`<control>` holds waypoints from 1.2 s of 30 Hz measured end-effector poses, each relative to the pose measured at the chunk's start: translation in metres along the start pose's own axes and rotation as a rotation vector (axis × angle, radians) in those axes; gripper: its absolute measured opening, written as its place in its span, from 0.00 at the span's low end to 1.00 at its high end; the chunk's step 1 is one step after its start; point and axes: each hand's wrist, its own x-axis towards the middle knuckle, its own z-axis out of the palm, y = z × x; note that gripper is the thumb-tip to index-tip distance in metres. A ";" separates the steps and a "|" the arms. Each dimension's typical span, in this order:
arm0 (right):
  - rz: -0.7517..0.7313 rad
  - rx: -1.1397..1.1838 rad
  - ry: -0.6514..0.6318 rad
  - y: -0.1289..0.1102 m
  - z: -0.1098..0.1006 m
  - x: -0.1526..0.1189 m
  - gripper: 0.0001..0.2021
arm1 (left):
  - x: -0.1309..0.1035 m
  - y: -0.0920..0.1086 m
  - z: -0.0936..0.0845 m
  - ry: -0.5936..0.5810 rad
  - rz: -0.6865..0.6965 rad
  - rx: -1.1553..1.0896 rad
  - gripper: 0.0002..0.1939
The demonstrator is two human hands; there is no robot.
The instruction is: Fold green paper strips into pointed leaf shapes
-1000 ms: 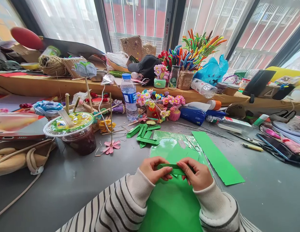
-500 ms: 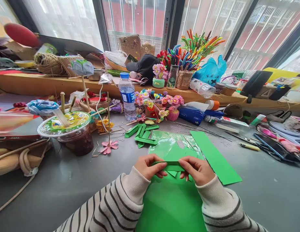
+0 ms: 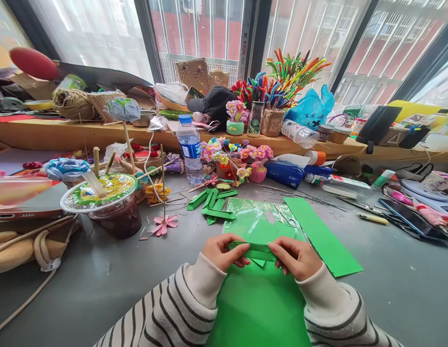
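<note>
Between my two hands is a small folded green paper strip (image 3: 258, 251). My left hand (image 3: 224, 250) pinches its left end, and my right hand (image 3: 294, 255) pinches its right end. Below them lies a large green sheet (image 3: 260, 308). Just beyond are small green paper pieces on a clear plastic bag (image 3: 242, 207), with scissors (image 3: 292, 222) on the bag's right part. Several folded green strips (image 3: 213, 205) are piled behind my left hand. A long green paper band (image 3: 325, 241) lies to the right.
A lidded cup of dark drink (image 3: 115, 217) and a pink paper flower (image 3: 164, 225) stand at left. Behind are a water bottle (image 3: 190, 149), crocheted flowers (image 3: 258, 156) and a blue tissue pack (image 3: 285, 172). A phone (image 3: 414, 219) and a lighter (image 3: 373, 219) lie at right.
The folded strip has tilted, showing more of its lower flap. My right hand has shifted slightly right and down. The whole view has moved a little.
</note>
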 end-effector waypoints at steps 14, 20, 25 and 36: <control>-0.042 0.132 0.204 0.003 -0.009 0.006 0.13 | -0.001 -0.001 -0.002 -0.027 0.040 0.028 0.11; 0.006 0.333 0.154 0.003 -0.006 0.010 0.17 | -0.002 0.001 -0.001 0.027 0.080 0.022 0.11; 0.028 0.289 0.070 -0.001 0.003 0.006 0.14 | -0.001 -0.001 0.000 0.011 0.070 0.031 0.11; 0.041 0.376 0.089 0.002 -0.004 0.007 0.11 | -0.002 0.003 -0.001 0.130 0.051 -0.006 0.11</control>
